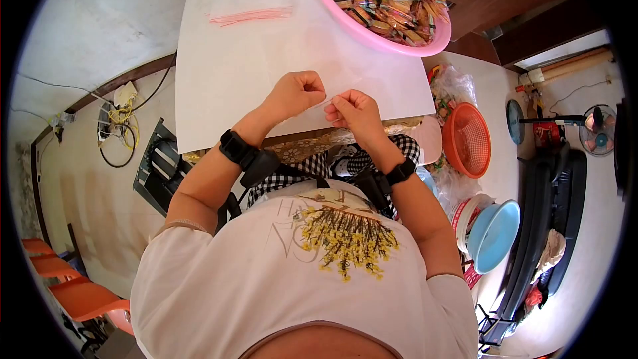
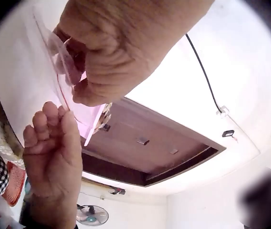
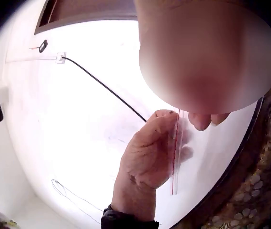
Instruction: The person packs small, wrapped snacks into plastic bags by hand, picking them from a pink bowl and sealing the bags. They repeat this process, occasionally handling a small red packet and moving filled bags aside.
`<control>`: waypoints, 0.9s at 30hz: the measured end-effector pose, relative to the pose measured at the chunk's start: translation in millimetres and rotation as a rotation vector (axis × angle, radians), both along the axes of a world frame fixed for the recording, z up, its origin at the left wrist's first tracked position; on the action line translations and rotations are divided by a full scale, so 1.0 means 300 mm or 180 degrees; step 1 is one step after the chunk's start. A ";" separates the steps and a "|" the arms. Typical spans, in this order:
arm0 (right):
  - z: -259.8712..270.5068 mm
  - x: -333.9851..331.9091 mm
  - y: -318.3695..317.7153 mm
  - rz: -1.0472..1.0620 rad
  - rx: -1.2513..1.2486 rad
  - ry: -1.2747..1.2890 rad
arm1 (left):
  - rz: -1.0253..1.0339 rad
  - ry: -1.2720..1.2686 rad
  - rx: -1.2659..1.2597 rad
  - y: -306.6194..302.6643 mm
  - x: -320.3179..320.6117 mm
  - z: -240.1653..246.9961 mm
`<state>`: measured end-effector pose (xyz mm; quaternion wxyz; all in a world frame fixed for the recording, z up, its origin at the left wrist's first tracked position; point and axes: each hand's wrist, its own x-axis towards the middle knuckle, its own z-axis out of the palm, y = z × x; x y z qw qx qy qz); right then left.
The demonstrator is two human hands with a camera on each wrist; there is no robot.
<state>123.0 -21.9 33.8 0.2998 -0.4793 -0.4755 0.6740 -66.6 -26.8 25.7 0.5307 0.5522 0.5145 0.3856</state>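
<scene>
A clear plastic bag (image 3: pixel 175 162) with a red line along it is stretched between the two hands over the near part of the white table. The left hand (image 1: pixel 296 95) pinches it with curled fingers. Facing it, the right hand (image 1: pixel 355 112) pinches the bag's other end between thumb and forefinger, as the left wrist view also shows. Farther up the table lies a flat stack of clear bags with red lines (image 1: pixel 251 16). A pink basin (image 1: pixel 379 41) full of small wrapped snack packs (image 1: pixel 392 0) stands at the table's far right.
The white table (image 1: pixel 226 80) has its near edge just before the person's lap. Right of it stand an orange basket (image 1: pixel 467 139) and a blue basin (image 1: pixel 494 237). Orange chairs (image 1: pixel 90 298) are at the lower left, a fan (image 1: pixel 597 129) at the far right.
</scene>
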 end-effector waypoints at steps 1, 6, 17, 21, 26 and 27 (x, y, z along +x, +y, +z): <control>-0.002 0.005 -0.002 -0.0002 0.0064 -0.0052 | 0.0039 0.0020 0.0034 0.005 0.001 0.001; -0.054 0.063 0.008 0.0219 -0.0044 -0.0308 | 0.0567 0.1250 0.1003 0.008 0.017 0.036; 0.082 0.042 0.020 -0.0289 0.4080 -0.2413 | -0.0313 0.3303 0.2989 -0.005 0.038 0.055; -0.035 0.073 0.058 0.0400 0.3880 -0.2286 | -0.0477 0.3318 0.3042 -0.012 0.016 0.064; -0.092 0.095 0.075 0.0543 0.3959 -0.2078 | -0.0649 0.4163 0.2453 0.019 -0.116 0.068; -0.098 0.095 0.079 0.0600 0.3975 -0.1998 | -0.0708 0.3987 0.2382 0.033 -0.133 0.089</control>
